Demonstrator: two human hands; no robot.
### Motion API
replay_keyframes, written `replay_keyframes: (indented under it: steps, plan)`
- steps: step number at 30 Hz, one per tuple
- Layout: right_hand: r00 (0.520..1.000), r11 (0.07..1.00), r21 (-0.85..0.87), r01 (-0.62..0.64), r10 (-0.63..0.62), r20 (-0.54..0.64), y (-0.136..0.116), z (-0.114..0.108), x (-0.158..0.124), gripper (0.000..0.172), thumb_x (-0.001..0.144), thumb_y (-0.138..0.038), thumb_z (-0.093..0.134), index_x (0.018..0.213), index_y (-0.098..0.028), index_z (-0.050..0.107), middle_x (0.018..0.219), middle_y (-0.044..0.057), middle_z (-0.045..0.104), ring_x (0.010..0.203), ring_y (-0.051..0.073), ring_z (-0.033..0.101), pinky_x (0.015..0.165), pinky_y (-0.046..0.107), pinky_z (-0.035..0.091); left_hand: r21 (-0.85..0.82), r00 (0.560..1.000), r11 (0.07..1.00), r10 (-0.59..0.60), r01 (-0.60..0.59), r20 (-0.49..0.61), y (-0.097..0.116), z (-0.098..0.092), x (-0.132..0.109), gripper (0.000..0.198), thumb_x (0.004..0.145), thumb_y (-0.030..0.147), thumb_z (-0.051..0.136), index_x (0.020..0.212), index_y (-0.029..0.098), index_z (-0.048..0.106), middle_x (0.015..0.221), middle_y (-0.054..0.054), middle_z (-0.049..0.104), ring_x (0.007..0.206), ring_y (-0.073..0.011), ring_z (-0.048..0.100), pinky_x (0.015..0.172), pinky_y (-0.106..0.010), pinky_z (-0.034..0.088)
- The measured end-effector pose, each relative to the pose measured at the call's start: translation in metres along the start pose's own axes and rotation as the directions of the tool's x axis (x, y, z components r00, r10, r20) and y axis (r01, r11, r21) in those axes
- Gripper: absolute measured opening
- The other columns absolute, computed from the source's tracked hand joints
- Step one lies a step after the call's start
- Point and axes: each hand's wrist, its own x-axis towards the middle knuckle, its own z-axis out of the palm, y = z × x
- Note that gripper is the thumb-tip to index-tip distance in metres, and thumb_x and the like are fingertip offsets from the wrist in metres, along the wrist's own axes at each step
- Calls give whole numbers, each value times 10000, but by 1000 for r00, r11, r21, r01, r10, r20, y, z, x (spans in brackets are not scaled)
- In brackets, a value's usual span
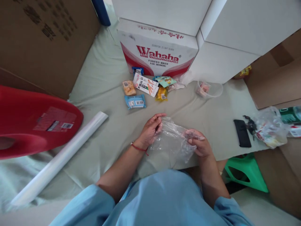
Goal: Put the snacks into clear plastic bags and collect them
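L hand (152, 128) pinches a clear plastic bag (172, 141) at its upper L corner, thumb & fingers together; R hand (198, 142) pinches the same bag at its R side, some film bunched over the fingers. Bag hangs btwn the two, crinkled, over the front part of the cloth-covered tabletop (113, 131); can't tell if its lower edge touches the cloth. Beyond the hands, a loose group of snacks: blue packet (135, 101) nearest, orange-brown packet (129, 88) just behind it, then white packets (147, 86) w/ red & blk print, yellow packet (161, 96) & pale green packet (166, 81) to their R. Behind these stands a red/white water box (157, 51). Clear tub (216, 91) w/ a pinkish packet (204, 88) inside sits to the R of the group. Far R: blk phone (242, 133), keys (251, 127) next to it. On the L, a long whitish roll (61, 157) lies diagonally beside a big red plastic item (58, 110).
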Motion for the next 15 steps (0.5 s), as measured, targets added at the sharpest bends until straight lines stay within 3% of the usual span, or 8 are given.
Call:
replay_keyframes:
  steps: [4, 7, 10, 12, 14, 15]
  plan:
    - [998, 999, 24, 33, -32, -46, 3, -5, -1, 348, 654, -377, 851, 949, -231, 742, 769, 7, 697, 562, 132, 533, 502, 247, 389, 30, 1000, 999, -16, 16, 4, -2, 1, -1, 519, 805, 515, 862, 1145, 146, 727, 482, 103, 457, 392, -46, 289, 412, -201, 176]
    - [998, 997, 69, 30, -26, -62, 7, -10, -1, 401, 657, -427, 848, 983, -222, 736, 720, -1, 652, 540, 139, 517, 482, 255, 388, -11, 1000, 1000, -5, 5, -4, -1, 0, 0, 483, 807, 493, 862, 1123, 153, 724, 489, 112, 445, 389, -43, 278, 418, -195, 210]
    - [972, 995, 65, 74, -57, -228, 10, -16, 5, 384, 668, -390, 864, 976, -217, 714, 762, -2, 656, 585, 129, 542, 524, 243, 429, -27, 1000, 1000, 7, -7, -11, 1, -1, 2, 463, 810, 473, 859, 1113, 154, 715, 486, 117, 438, 390, -44, 274, 416, -193, 220]
    - [875, 984, -31, 176, -170, -453, 9, -22, 11, 357, 692, -370, 862, 962, -221, 682, 753, -26, 614, 581, 105, 503, 522, 216, 403, -29, 1000, 1000, 6, -7, -28, 2, -1, 2, 467, 803, 475, 862, 1114, 163, 705, 485, 116, 449, 389, -46, 270, 412, -193, 212]
    - [714, 948, -190, 256, -318, -624, 6, -26, 14, 329, 731, -391, 842, 938, -227, 645, 729, -51, 552, 555, 93, 435, 496, 206, 343, -27, 999, 1000, 5, -6, -50, 2, -1, 3, 478, 793, 477, 867, 1120, 174, 694, 488, 115, 465, 389, -48, 269, 411, -192, 211]
    - [649, 923, -280, 266, -386, -656, 3, -26, 15, 317, 760, -419, 824, 927, -229, 633, 721, -56, 532, 549, 95, 410, 491, 210, 323, -23, 998, 1000, 6, -7, -57, 2, -1, 3, 483, 792, 479, 867, 1124, 176, 690, 489, 115, 471, 389, -49, 269, 410, -192, 212]
